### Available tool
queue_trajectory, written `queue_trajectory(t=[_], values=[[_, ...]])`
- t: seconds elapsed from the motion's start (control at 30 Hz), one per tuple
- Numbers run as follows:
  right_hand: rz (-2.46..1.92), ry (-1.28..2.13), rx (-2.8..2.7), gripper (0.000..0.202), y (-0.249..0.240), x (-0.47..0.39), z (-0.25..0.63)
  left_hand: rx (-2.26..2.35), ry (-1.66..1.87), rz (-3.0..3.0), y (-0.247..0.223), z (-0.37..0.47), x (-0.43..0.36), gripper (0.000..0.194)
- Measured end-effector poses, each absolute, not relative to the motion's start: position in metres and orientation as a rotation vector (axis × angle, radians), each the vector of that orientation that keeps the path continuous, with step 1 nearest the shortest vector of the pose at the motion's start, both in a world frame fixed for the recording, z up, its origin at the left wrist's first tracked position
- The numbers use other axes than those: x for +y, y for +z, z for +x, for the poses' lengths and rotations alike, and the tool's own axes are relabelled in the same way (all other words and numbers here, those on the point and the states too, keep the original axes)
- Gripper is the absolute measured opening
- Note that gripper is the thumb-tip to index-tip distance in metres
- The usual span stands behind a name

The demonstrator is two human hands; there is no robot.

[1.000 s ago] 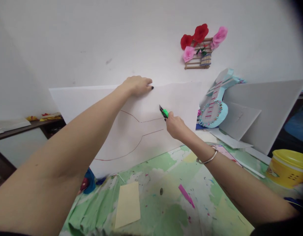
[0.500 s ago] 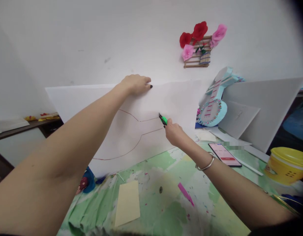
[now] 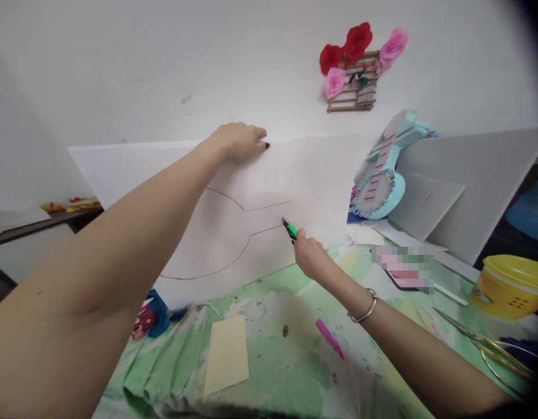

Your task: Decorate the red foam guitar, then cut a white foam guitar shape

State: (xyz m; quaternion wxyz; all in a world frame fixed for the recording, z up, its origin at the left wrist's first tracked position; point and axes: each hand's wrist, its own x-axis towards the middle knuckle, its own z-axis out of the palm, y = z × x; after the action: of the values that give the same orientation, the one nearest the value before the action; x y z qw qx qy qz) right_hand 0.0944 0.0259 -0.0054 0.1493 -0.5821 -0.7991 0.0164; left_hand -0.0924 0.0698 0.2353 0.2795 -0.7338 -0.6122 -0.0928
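A large white board (image 3: 317, 180) stands upright on the table, leaning toward the wall, with thin curved and straight outline lines drawn on it. My left hand (image 3: 241, 141) grips the board's top edge, its fingers over the rim. In my right hand (image 3: 310, 253) is a green and black utility knife (image 3: 290, 229), fingers wrapped round the handle. The knife's tip is at the right end of the lower straight line; whether it touches the board I cannot tell. My left forearm hides the left part of the drawing.
On the green-patterned tablecloth (image 3: 269, 372) lie a cream paper piece (image 3: 227, 355), a pink strip (image 3: 329, 338), a phone (image 3: 402, 269) and gold-handled scissors (image 3: 482, 337). A yellow tub (image 3: 511, 288) stands at right. Behind are a light-blue paper guitar (image 3: 378, 186) and a grey board (image 3: 482, 174).
My right hand has moved the knife down from the upper straight line to the lower one. My left hand keeps its hold on the board. The view has shifted slightly, bringing the scissors into sight.
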Motion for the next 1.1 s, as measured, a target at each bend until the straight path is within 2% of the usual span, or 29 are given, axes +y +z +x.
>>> queue_trajectory(t=[0.3,0.43,0.7,0.93,1.03,1.1], values=[[-1.733,0.214,-2.383,0.022,-0.077,0.015,0.099,-1.628,-0.238,-1.978,0.237,-0.094,0.069,0.053],[-1.729,0.25,-2.449,0.026,-0.093,0.012,0.101,-1.622,-0.248,-1.997,0.236,-0.093,0.069,0.052],[-1.781,0.318,-2.483,0.032,-0.08,0.007,0.102,-1.639,-0.184,-1.935,0.233,-0.093,0.078,0.055],[-1.83,0.389,-2.415,0.035,-0.08,-0.036,0.15,-1.673,-0.153,-1.964,0.235,-0.095,0.079,0.055],[-1.783,0.411,-2.314,0.031,-0.07,-0.02,0.18,-1.691,-0.147,-1.985,0.236,-0.096,0.08,0.057],[-1.711,0.41,-2.196,0.043,-0.05,0.014,0.202,-1.701,-0.143,-1.998,0.237,-0.096,0.079,0.058]])
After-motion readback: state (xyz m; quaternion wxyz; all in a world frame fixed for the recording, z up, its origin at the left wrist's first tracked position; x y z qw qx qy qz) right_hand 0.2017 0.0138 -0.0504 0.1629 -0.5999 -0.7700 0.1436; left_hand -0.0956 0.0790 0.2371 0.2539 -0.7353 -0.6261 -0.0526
